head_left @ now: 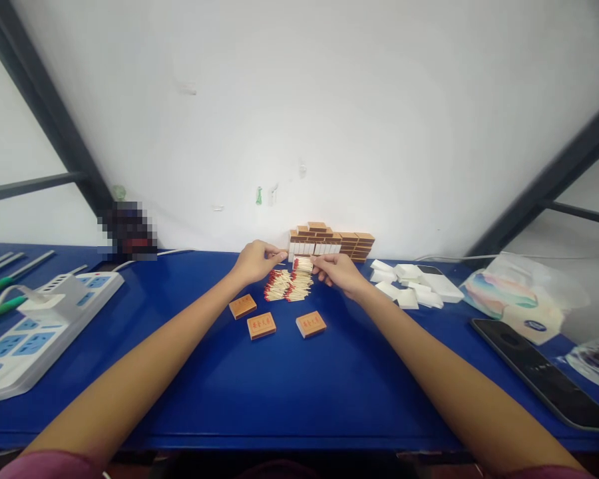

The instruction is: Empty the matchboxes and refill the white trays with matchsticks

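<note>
My right hand [340, 271] pinches the right end of a small white matchbox tray [304, 269] with red-tipped matches lying in it. My left hand [258, 261] is on the tray's left, thumb and forefinger pressed together; whatever is between them is too small to make out. Below the tray, two rows of loose matches [277, 285] with red heads lie on the blue table [289, 386]. Three closed orange matchboxes, one on the left [242, 307], one in the middle [261, 326] and one on the right [311, 324], rest nearer to me.
Stacked matchboxes [357, 246] stand against the white wall behind my hands, with upright white trays before them. To the right are a pile of white trays [404, 286], a tissue pack [514, 293] and a black phone [539, 372]. A white power strip [40, 339] lies at left.
</note>
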